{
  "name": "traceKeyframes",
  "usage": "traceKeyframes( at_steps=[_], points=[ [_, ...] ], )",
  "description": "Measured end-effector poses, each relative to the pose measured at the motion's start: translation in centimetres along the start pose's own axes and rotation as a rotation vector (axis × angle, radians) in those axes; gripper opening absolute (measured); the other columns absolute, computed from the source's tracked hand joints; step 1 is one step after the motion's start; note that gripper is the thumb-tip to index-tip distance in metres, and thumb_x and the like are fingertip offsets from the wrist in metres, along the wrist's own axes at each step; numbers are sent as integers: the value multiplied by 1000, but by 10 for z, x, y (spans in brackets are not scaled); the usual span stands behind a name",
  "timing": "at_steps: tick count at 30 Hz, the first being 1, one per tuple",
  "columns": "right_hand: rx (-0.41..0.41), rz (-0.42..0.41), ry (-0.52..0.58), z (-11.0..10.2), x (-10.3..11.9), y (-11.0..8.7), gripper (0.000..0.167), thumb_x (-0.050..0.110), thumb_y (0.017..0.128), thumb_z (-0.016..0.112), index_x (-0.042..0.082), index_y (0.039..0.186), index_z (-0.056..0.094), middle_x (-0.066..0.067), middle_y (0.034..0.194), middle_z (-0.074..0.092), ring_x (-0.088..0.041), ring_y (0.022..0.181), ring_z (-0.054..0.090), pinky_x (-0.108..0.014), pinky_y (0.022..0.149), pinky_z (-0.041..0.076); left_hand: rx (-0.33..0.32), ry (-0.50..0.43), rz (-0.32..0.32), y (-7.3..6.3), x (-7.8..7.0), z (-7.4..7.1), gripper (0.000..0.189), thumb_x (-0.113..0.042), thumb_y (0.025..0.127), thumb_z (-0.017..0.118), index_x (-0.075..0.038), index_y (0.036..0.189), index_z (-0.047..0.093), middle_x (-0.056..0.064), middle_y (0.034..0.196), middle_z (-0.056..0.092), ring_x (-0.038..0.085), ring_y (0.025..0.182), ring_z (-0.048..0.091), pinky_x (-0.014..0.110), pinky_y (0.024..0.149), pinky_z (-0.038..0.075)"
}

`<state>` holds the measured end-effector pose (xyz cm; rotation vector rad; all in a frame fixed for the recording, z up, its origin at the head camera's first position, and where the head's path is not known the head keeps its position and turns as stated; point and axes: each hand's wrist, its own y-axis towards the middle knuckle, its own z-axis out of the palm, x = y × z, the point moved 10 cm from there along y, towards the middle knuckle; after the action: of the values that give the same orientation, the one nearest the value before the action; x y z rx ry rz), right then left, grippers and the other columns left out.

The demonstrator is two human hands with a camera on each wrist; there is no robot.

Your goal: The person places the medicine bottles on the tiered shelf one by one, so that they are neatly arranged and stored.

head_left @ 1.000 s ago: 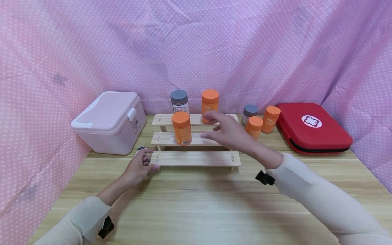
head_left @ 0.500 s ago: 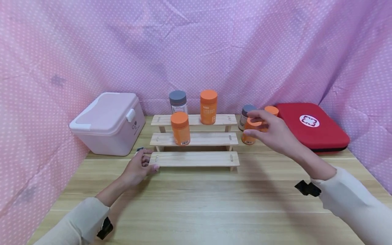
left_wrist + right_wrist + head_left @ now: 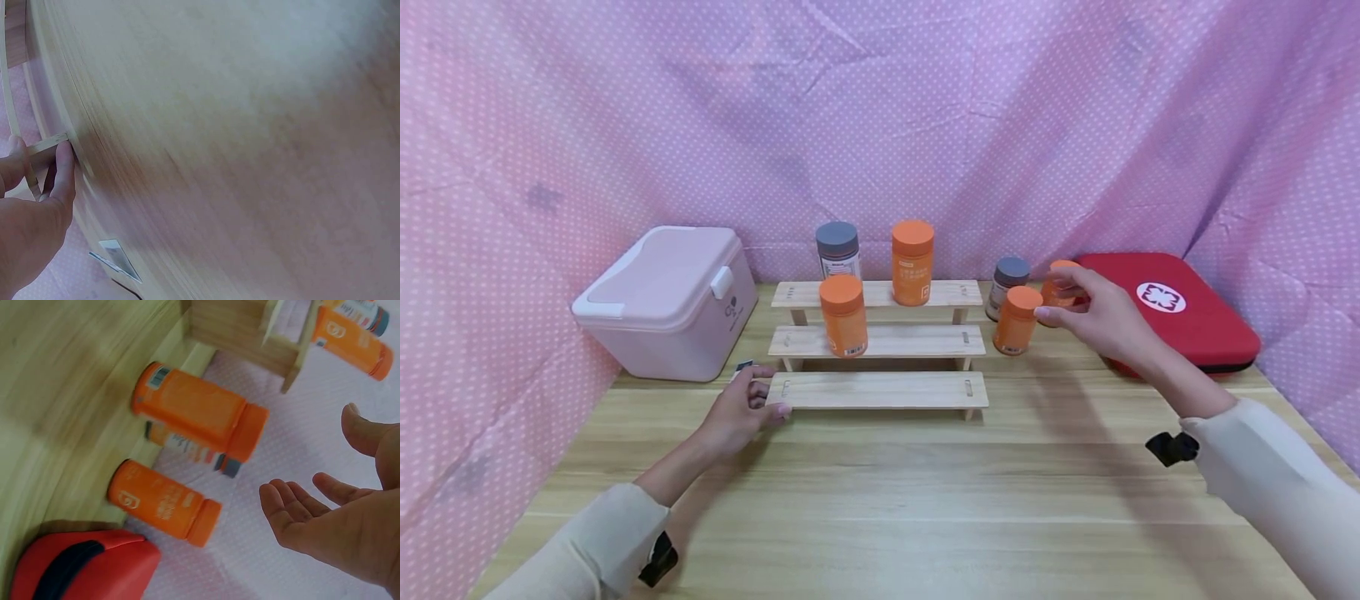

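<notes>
Head: forward-down; wrists: close, tilted; rack [image 3: 898, 340] shared.

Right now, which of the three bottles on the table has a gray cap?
The pale-labeled bottle just behind the front orange bottle. That front one and the other orange bottle, by the red case, are both capped in orange.

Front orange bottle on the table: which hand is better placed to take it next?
Probably the right hand: it hovers empty near this bottle, while the left hand grips the rack.
</notes>
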<state>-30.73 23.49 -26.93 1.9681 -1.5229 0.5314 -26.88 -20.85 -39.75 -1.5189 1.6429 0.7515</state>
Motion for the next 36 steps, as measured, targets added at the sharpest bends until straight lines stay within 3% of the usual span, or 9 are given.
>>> traceKeyframes(
  at_steps=[8, 13, 20, 28, 36],
  points=[
    [75, 55, 15, 17, -31, 19, 68, 34, 89, 69, 2, 141, 39, -26, 133, 47, -43, 120, 46, -57, 96, 42, 0, -6, -18, -1, 1, 1, 58, -5, 87, 70, 4, 133, 36, 16, 105, 64, 21, 90, 59, 23, 63, 50],
    [131, 63, 76, 33, -37, 27, 69, 34, 90, 68, 3, 144, 38, -25, 138, 43, -44, 124, 43, -58, 100, 40, -1, -8, -28, 0, 2, 1, 57, -5, 87, 70, 3, 133, 36, 16, 105, 64, 20, 91, 59, 23, 63, 50],
    [168, 76, 62, 47, -43, 34, 78, 37, 90, 67, -2, 147, 30, -26, 141, 42, -41, 122, 44, -56, 102, 38, 2, -9, -24, 0, 1, 1, 58, -6, 87, 70, 3, 134, 36, 15, 104, 63, 20, 89, 58, 22, 64, 49],
    [136, 66, 49, 52, -48, 36, 64, 24, 94, 64, -3, 144, 34, -26, 136, 45, -41, 115, 48, -55, 98, 43, 1, 1, -18, 0, 0, 0, 59, -8, 87, 70, 3, 134, 36, 16, 106, 63, 21, 93, 59, 22, 67, 50],
    [133, 63, 51, 54, -47, 36, 61, 20, 95, 62, -3, 144, 33, -27, 135, 44, -41, 116, 47, -56, 98, 42, 3, -3, -8, -1, 0, 0, 60, -8, 87, 70, 5, 135, 35, 15, 103, 63, 20, 88, 54, 21, 64, 46]
  ],
)
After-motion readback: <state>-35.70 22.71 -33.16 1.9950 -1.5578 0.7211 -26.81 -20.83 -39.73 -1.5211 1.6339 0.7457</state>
